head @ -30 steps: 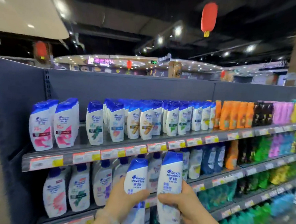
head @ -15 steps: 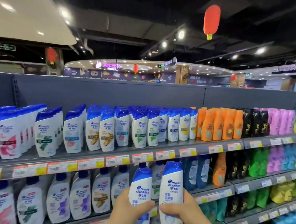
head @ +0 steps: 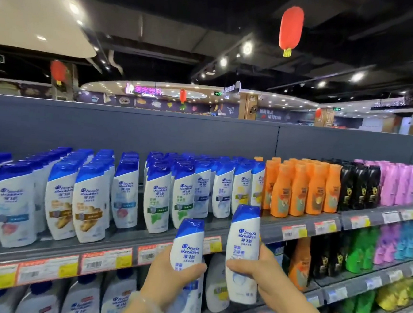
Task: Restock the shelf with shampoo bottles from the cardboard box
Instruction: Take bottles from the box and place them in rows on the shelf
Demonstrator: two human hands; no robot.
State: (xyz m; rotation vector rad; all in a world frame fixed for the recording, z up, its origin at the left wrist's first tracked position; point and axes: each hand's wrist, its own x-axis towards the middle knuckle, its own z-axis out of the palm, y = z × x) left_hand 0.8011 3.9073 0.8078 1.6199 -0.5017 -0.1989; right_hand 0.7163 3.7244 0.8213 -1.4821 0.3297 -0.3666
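L hand (head: 168,273) grips shorter shampoo bottle (head: 187,243); R hand (head: 263,272) grips taller bottle (head: 242,244). Both upright, apart, before top shelf (head: 121,244) edge.

"head & shoulders" reads on the bottle (head: 186,250) gripped by the left hand (head: 168,273) and on the bottle (head: 243,247) gripped by the right hand (head: 263,272), above the fingers. The same brand marks the shelf bottles (head: 88,204) beyond. Price tags (head: 106,259) are unreadable.
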